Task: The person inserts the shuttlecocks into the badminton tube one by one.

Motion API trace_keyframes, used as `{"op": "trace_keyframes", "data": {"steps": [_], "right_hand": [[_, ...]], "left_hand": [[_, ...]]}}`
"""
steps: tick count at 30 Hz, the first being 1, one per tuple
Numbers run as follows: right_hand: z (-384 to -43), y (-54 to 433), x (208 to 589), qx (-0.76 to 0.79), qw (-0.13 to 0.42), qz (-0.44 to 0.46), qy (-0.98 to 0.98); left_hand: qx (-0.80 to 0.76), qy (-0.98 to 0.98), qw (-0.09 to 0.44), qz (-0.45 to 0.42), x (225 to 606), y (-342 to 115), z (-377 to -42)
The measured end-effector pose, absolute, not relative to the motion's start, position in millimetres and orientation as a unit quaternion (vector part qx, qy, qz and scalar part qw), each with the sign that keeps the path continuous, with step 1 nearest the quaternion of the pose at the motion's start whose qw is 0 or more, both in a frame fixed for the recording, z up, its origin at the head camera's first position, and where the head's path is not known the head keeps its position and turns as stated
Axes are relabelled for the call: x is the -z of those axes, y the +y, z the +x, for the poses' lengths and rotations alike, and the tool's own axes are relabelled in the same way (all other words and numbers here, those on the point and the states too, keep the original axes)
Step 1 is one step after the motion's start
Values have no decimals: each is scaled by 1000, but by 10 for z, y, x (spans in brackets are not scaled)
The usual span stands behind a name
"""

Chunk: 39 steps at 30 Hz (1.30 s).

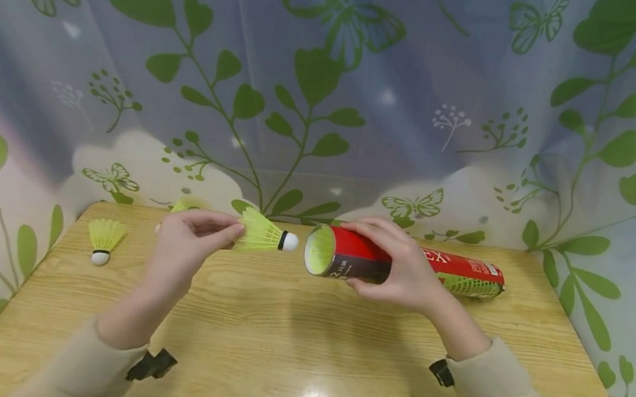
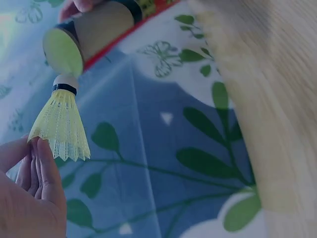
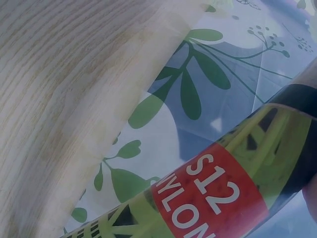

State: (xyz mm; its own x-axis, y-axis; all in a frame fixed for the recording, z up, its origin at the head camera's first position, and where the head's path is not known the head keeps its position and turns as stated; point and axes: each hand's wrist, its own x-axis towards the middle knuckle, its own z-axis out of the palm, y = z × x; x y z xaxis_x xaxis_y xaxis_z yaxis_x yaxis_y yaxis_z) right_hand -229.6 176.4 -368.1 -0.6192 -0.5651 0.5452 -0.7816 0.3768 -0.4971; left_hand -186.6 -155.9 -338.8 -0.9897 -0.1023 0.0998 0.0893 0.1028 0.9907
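Between its thumb and fingers my left hand (image 1: 189, 240) pinches a yellow shuttlecock (image 1: 262, 233) by the skirt edge. Its white cork, banded in black, points right toward the mouth of a red and black shuttlecock tube (image 1: 466, 267). My right hand (image 1: 401, 264) grips that tube around its open end, holding it lying sideways with the opening to the left. In the left wrist view the cork of the shuttlecock (image 2: 62, 121) is right at the rim of the tube (image 2: 101, 32). The right wrist view shows the tube's printed side (image 3: 210, 193).
A second yellow shuttlecock (image 1: 104, 239) stands cork toward me at the table's left. Another shuttlecock (image 1: 179, 206) is mostly hidden behind my left hand. A leaf-patterned curtain (image 1: 312, 156) hangs along the back edge of the wooden table (image 1: 248, 326).
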Motion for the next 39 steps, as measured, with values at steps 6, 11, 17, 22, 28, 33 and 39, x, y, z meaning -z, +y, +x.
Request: {"op": "trace_keyframes", "data": {"steps": [6,11,17,22,28,33,39], "right_hand": [[-2297,1767,3684,-376,138,407,-821],[-2307,1768,3690,-375,136,406,-822],[-2292,1762,3672,-374,139,409,-821],[-2292,1762,3667,-378,134,409,-819],[-2305,1773,3681,-380,138,414,-816],[-2309,1783,3685,-380,147,418,-812],[-2322,1786,3686,-386,160,426,-803]], "left_hand": [[678,-731,72,-30,3332,-1348,-1885],[667,-740,66,-56,3324,-1199,-1894],[655,-749,58,-87,3340,-1058,-1903],[649,-752,41,-109,3375,-971,-1899],[646,-752,33,-126,3409,-897,-1917],[657,-744,9,-121,3435,-834,-1949],[694,-714,-27,-89,3441,-784,-1985]]}}
